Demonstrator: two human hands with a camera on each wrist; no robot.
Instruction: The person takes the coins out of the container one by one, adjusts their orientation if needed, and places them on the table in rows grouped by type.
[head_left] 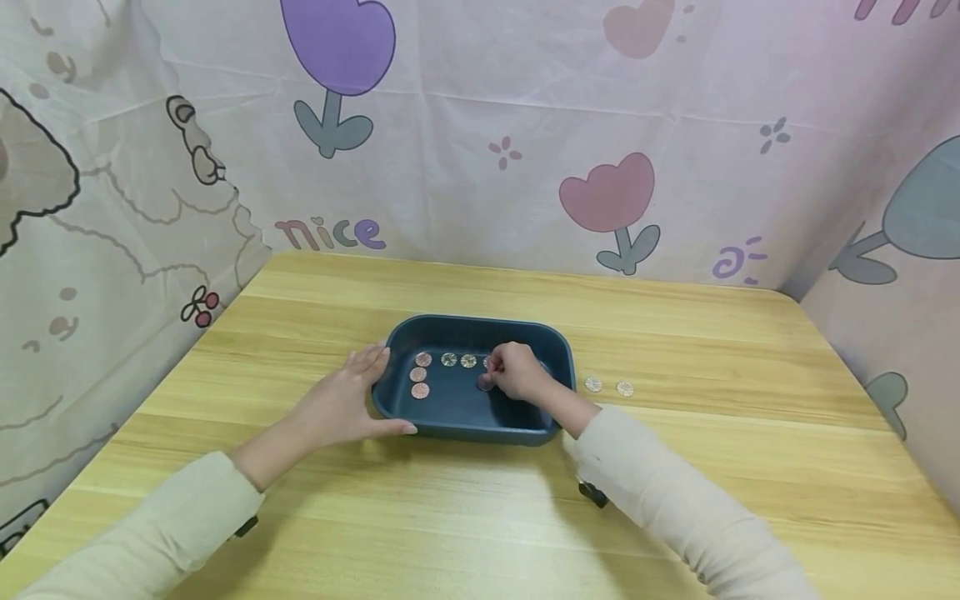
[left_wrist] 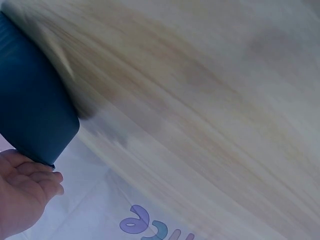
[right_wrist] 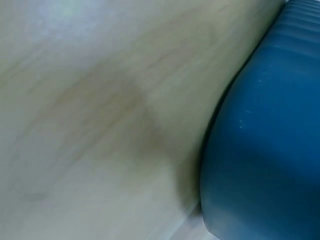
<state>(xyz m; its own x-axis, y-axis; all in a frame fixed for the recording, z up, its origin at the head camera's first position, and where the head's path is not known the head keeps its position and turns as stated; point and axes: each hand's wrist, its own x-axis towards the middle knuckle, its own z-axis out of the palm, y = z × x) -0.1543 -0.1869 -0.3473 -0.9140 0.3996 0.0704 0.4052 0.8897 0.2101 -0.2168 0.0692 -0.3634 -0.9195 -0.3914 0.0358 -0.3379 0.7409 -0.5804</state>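
Note:
A dark blue rounded tray (head_left: 465, 432) sits on the wooden table. My left hand (head_left: 341, 404) grips its left end, thumb along the front side and fingers at the rear left rim; in the left wrist view that hand (left_wrist: 25, 192) curls its fingers at the rim. Inside, copper-coloured coins (head_left: 420, 391) form a short column at the left, and paler coins (head_left: 468, 360) run in a row along the back. My right hand (head_left: 517, 372) reaches in over the right side, its fingertips pinching a darker coin (head_left: 485, 382) just in front of the row. The fingers partly cover the row's rightmost coin.
Two silvery coins (head_left: 593, 384) lie on the table (head_left: 675, 467) just right of the tray. A printed cloth (head_left: 465, 167) hangs behind the table and along both sides. In the right wrist view, the tray's outer wall (right_wrist: 265, 135) fills the right part.

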